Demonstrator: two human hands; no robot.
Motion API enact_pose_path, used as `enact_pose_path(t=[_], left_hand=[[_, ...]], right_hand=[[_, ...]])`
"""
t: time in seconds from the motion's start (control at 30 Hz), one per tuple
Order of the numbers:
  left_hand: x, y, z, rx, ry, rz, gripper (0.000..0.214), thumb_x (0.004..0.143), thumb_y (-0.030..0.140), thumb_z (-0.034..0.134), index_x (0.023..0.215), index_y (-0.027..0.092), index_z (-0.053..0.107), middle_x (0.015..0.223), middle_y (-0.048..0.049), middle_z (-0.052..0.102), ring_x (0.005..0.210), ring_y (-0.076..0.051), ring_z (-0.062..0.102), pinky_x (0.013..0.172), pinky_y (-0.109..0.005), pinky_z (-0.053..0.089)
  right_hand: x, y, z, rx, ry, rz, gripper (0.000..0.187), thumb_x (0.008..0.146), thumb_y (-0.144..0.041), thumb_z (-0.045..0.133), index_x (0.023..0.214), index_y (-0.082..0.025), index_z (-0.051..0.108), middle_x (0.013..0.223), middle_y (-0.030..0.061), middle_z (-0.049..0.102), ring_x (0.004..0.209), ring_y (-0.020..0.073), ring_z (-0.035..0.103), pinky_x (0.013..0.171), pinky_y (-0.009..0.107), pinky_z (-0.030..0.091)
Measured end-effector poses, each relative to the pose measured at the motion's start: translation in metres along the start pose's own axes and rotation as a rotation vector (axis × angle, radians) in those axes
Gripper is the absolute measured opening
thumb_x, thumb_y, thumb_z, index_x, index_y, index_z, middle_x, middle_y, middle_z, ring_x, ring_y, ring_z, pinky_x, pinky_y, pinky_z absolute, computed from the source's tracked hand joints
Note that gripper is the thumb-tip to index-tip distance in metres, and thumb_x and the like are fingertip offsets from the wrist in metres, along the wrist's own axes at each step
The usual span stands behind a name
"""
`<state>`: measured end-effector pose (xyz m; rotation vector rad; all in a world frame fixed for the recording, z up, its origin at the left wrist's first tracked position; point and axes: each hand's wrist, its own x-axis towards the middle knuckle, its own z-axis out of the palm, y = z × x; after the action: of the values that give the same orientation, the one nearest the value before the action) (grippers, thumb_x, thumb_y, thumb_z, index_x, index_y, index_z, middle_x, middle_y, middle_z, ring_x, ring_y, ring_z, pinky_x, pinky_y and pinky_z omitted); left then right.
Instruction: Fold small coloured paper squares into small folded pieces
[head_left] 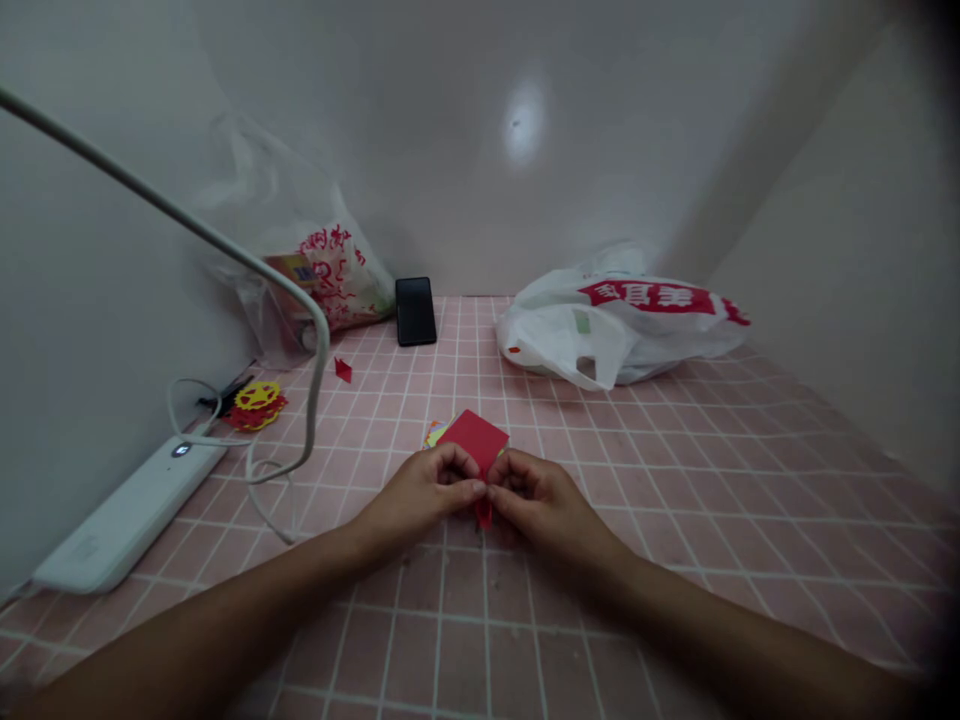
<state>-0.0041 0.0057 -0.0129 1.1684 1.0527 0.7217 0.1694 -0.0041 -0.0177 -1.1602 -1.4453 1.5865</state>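
My left hand [450, 480] and my right hand [529, 490] meet near the middle of the view, both closed in a pinch. Between their fingertips is a small piece of red paper [484, 515], its lower end hanging below the thumbs; its exact shape is partly hidden by the fingers. Just beyond the hands lies a flat red paper square [474, 437]. Yellow and patterned paper edges [433, 432] show from under its left side.
A pink tiled surface [600, 560] spreads all around. At left are a white power strip [127, 515], a bent cable [315, 390], yellow and red paper cutouts [257, 400] and a red scrap [343, 369]. Behind stand a phone [415, 311] and plastic bags [352, 265], [555, 325].
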Motion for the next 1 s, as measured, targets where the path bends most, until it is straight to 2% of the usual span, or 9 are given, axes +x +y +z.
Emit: enact_pose_path(t=[0.23,0.4,0.5,0.77,1.0], left_hand=[[-0.003,0.004,0.0,0.058,0.026,-0.037,0.021,0.076,0.033,0.065,0.078,0.016,0.054,0.064,0.0019,0.06,0.055,-0.01,0.053,0.057,-0.025,0.041],[-0.002,0.007,0.001,0.034,0.022,-0.054,0.021,0.075,0.032,0.063,0.087,0.016,0.056,0.067,0.0021,0.06,0.054,-0.01,0.054,0.055,-0.024,0.042],[-0.002,0.009,0.002,0.064,0.02,-0.074,0.018,0.075,0.03,0.063,0.084,0.015,0.058,0.065,0.002,0.06,0.052,-0.009,0.053,0.054,-0.024,0.042],[-0.007,0.01,0.005,0.155,0.09,0.012,0.014,0.076,0.029,0.063,0.078,0.016,0.059,0.066,0.0022,0.06,0.056,-0.01,0.053,0.054,-0.022,0.04],[-0.008,0.01,0.007,0.151,0.095,0.014,0.015,0.076,0.031,0.063,0.078,0.017,0.057,0.065,0.0016,0.059,0.055,-0.01,0.051,0.053,-0.022,0.039]], right_hand=[[0.0,0.0,-0.001,-0.06,0.012,-0.021,0.012,0.082,-0.022,0.058,0.071,-0.019,0.052,0.06,-0.0031,0.055,0.049,0.0089,0.046,0.047,0.022,0.032],[0.0,0.001,-0.002,-0.045,-0.003,-0.023,0.01,0.081,-0.022,0.057,0.073,-0.019,0.052,0.063,-0.0014,0.058,0.053,0.0099,0.048,0.048,0.022,0.034],[0.0,0.0,-0.002,-0.046,-0.003,-0.012,0.011,0.082,-0.022,0.058,0.073,-0.019,0.052,0.063,-0.0014,0.058,0.052,0.0098,0.048,0.048,0.022,0.033],[0.0,-0.003,-0.001,-0.076,0.005,-0.033,0.012,0.082,-0.023,0.057,0.072,-0.019,0.053,0.064,-0.0016,0.056,0.053,0.0097,0.046,0.049,0.022,0.034],[0.0,-0.005,-0.001,-0.088,0.01,-0.052,0.012,0.081,-0.024,0.057,0.071,-0.018,0.053,0.066,-0.0003,0.056,0.057,0.0106,0.047,0.05,0.022,0.035]])
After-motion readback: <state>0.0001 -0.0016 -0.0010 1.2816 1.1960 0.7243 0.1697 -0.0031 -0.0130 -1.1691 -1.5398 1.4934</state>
